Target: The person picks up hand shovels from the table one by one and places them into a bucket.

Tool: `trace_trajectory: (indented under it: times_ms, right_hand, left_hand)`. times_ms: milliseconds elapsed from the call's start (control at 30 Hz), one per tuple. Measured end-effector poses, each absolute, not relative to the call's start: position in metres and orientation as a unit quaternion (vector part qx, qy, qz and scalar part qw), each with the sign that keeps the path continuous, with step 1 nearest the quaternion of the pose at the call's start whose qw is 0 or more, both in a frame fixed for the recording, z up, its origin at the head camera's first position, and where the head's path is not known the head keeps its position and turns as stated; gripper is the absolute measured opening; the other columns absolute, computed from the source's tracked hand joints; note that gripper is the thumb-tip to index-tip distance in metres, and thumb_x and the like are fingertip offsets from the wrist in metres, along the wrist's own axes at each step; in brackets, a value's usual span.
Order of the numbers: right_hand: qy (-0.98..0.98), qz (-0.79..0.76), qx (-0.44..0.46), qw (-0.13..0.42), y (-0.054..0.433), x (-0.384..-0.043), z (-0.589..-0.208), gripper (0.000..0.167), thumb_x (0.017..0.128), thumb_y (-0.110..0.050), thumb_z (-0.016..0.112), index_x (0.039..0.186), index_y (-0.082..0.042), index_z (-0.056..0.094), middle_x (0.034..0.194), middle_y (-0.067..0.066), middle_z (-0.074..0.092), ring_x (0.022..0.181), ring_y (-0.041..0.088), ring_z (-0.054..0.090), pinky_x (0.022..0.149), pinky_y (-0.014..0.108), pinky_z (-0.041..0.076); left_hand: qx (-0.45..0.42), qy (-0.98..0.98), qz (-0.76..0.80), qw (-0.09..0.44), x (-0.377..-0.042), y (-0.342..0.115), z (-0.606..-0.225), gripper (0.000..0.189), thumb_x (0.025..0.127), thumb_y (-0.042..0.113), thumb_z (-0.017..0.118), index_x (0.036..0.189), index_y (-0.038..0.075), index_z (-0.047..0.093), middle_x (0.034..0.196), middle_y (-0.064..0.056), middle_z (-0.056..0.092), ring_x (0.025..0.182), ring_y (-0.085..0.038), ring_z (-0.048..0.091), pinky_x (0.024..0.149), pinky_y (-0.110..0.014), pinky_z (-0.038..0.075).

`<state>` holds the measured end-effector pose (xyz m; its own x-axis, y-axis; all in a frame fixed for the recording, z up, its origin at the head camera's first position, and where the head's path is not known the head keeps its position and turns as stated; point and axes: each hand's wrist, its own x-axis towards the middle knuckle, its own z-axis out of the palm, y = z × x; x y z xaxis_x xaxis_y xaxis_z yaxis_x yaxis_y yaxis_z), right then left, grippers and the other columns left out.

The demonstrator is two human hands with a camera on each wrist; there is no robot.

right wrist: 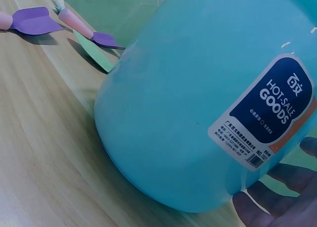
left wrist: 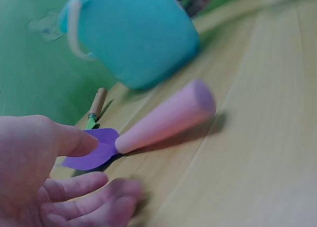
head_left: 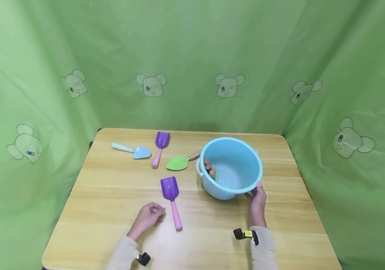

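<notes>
My right hand (head_left: 257, 204) holds the light blue bucket (head_left: 227, 193) at its near right side, thumb by the rim; in the right wrist view its fingers (right wrist: 277, 197) lie against the wall below the label. Inside the bucket, wooden handle ends (head_left: 207, 164) and a bit of green lean against the left wall. My left hand (head_left: 147, 216) hovers low over the table with loosely bent fingers and nothing in them. Just right of it lies a purple hand shovel (head_left: 170, 188) with a pink handle, which the left wrist view shows beyond the thumb (left wrist: 79, 141).
A green leaf-shaped trowel (head_left: 177, 163) lies left of the bucket, its wooden handle partly hidden behind it. Farther back are a second purple shovel (head_left: 162, 140) and a light blue trowel (head_left: 141, 152). Green curtains (head_left: 192, 108) enclose the wooden table (head_left: 111, 210).
</notes>
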<state>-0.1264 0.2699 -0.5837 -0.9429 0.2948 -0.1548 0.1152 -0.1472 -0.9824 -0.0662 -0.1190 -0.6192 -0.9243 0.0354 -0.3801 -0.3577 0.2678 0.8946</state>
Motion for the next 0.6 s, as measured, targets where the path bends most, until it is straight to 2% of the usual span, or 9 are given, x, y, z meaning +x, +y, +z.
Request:
trace_trajectory:
  times_ms: [133,233,367,600]
  right_hand:
    - [-0.648,0.742,-0.159,0.059,0.27,-0.128,-0.586,0.065,0.109,-0.058,0.025,0.157,-0.017,0.042,0.161,0.011,0.045,0.149,0.025,0.043,0.112,0.033,0.044]
    - [-0.65,0.742,-0.155,0.06,0.269,-0.129,-0.585,0.066,0.109,-0.058,0.025,0.158,-0.017,0.041,0.161,0.011,0.044,0.149,0.027,0.042,0.114,0.035,0.043]
    - [-0.643,0.747,-0.152,0.073,0.267,-0.129,-0.584,0.066,0.109,-0.057,0.025,0.157,-0.015,0.042,0.157,0.01,0.047,0.145,0.023,0.046,0.11,0.033,0.043]
    - [-0.64,0.749,-0.149,0.081,0.264,-0.127,-0.584,0.066,0.109,-0.056,0.023,0.157,-0.014,0.041,0.156,0.008,0.049,0.142,0.019,0.048,0.108,0.035,0.042]
  left_hand:
    - [-0.112,0.682,0.686,0.23,-0.046,-0.12,-0.625,0.044,0.104,0.024,0.06,0.125,-0.015,0.057,0.101,-0.02,0.075,0.082,-0.019,0.076,0.08,-0.03,0.067]
    - [-0.117,0.634,0.722,0.252,-0.035,-0.117,-0.631,0.05,0.105,0.026,0.059,0.13,-0.017,0.053,0.103,-0.019,0.076,0.09,-0.022,0.078,0.088,-0.031,0.066]
    - [-0.112,0.591,0.752,0.27,-0.027,-0.11,-0.637,0.054,0.105,0.03,0.06,0.133,-0.015,0.051,0.109,-0.019,0.077,0.099,-0.024,0.078,0.093,-0.032,0.065]
    - [-0.096,0.493,0.811,0.301,-0.015,-0.098,-0.637,0.046,0.108,0.026,0.053,0.14,-0.007,0.048,0.133,-0.023,0.069,0.118,-0.026,0.072,0.106,-0.036,0.059]
